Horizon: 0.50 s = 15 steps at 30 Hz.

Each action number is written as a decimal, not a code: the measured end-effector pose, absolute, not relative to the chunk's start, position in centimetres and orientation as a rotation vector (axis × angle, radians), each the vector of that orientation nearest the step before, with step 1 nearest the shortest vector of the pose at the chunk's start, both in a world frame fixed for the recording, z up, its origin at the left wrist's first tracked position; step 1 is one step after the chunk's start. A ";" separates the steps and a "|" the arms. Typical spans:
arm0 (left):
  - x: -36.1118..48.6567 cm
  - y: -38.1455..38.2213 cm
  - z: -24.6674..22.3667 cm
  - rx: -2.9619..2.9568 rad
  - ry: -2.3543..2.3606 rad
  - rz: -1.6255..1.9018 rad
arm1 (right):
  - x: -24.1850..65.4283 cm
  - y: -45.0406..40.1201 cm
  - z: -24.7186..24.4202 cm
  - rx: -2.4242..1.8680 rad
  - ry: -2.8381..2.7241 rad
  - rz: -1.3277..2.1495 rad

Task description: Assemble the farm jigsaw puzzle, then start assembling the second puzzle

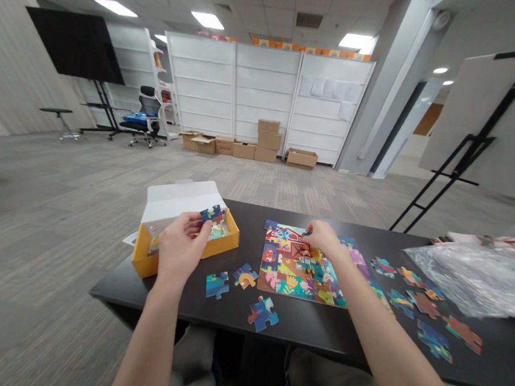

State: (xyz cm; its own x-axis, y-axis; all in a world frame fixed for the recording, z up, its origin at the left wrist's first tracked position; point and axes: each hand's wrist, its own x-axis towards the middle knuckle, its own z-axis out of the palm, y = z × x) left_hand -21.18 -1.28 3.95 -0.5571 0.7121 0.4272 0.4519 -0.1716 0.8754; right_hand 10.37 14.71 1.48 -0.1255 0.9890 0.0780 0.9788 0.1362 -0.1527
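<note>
My left hand [184,240] is closed on a dark blue puzzle piece [210,214], held up over the yellow box [221,245]. The box's white lid [179,199] stands raised at the back, and more pieces show inside. My right hand [323,237] pinches at the upper edge of the partly assembled jigsaw puzzle [291,286], a colourful picture with a red barn. A small dark bit, likely a puzzle piece, shows at its fingertips, mostly hidden. Between box and puzzle lie a blue piece [216,284], a piece with an orange arc [246,275] and another blue piece [264,314].
Several loose puzzle pieces [424,303] are scattered on the black table [228,311] right of the puzzle. Crumpled clear plastic [477,275] covers the table's right end. Cardboard boxes [269,142] stand far off by white shelving [267,91]. A board stand [466,152] is at right.
</note>
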 end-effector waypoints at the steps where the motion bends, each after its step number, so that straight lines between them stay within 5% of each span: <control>1: -21.1 -1.2 3.9 1.371 1.877 1.792 | 10.3 14.6 1.6 -1.965 -2.246 0.088; 15: -21.3 -1.5 3.6 1.511 1.904 1.757 | 10.5 14.9 1.9 -1.948 -2.308 0.067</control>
